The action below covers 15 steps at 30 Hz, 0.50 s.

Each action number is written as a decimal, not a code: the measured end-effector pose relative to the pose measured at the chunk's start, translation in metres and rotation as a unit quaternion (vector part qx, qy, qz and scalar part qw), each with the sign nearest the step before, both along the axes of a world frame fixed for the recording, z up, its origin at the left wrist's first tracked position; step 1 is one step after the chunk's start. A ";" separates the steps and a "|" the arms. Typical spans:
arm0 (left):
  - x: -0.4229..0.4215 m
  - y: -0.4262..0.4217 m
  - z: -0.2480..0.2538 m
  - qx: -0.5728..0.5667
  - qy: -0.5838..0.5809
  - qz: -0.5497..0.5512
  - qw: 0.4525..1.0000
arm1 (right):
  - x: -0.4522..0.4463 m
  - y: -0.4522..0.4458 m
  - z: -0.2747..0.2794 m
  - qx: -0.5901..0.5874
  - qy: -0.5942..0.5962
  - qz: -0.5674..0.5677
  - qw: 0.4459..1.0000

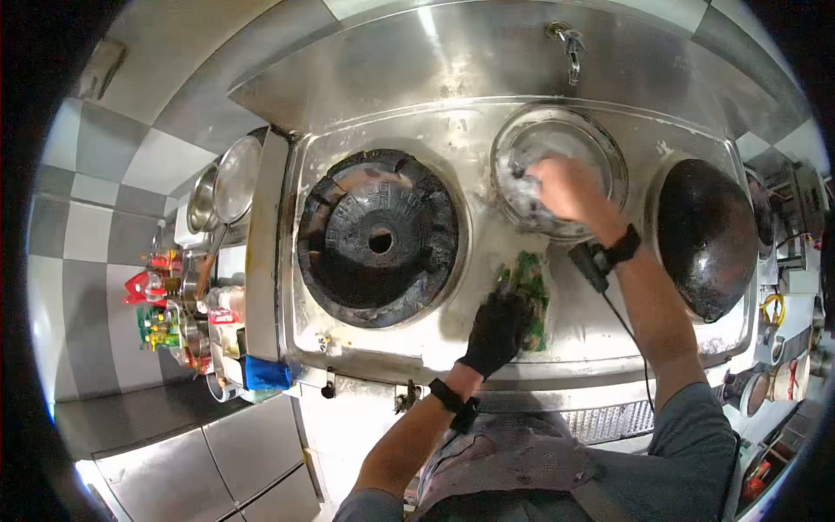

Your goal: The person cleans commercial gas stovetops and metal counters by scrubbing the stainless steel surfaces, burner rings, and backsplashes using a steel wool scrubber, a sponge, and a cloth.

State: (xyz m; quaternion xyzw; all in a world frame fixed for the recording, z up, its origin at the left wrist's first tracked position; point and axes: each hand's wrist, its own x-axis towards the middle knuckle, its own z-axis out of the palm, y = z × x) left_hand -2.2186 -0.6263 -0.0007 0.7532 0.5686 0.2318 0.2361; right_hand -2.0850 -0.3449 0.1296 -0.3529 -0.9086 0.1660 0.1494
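My left hand (499,331), in a black glove, presses down on a green patterned cloth (532,300) on the steel stove top, and its fingers appear closed on the cloth's left side. My bare right hand (564,187) is over a round metal basin (619,187) set into the stove top behind the cloth. Its fingers look curled and are blurred. Water or suds churn around them, and I cannot make out what they hold.
A black wok burner (380,239) lies to the left, and a dark upturned wok (706,239) is at the right. A tap (571,52) projects from the back wall. Bottles (161,326) and pans stand along the left side. A cable (631,335) hangs from my right wrist.
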 end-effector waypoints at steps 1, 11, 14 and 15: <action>-0.004 0.003 0.008 -0.012 0.019 0.007 1.000 | -0.015 -0.010 -0.004 -0.001 0.000 0.004 1.000; -0.084 -0.030 0.021 -0.135 -0.063 0.141 0.979 | -0.114 -0.181 -0.110 -0.078 -0.035 -0.049 0.995; -0.110 -0.068 0.032 -0.178 -0.061 0.133 0.973 | -0.119 -0.248 -0.121 -0.065 -0.002 -0.021 0.998; -0.118 -0.080 0.036 -0.221 -0.018 0.122 0.967 | -0.127 -0.261 -0.120 -0.050 0.010 -0.021 0.998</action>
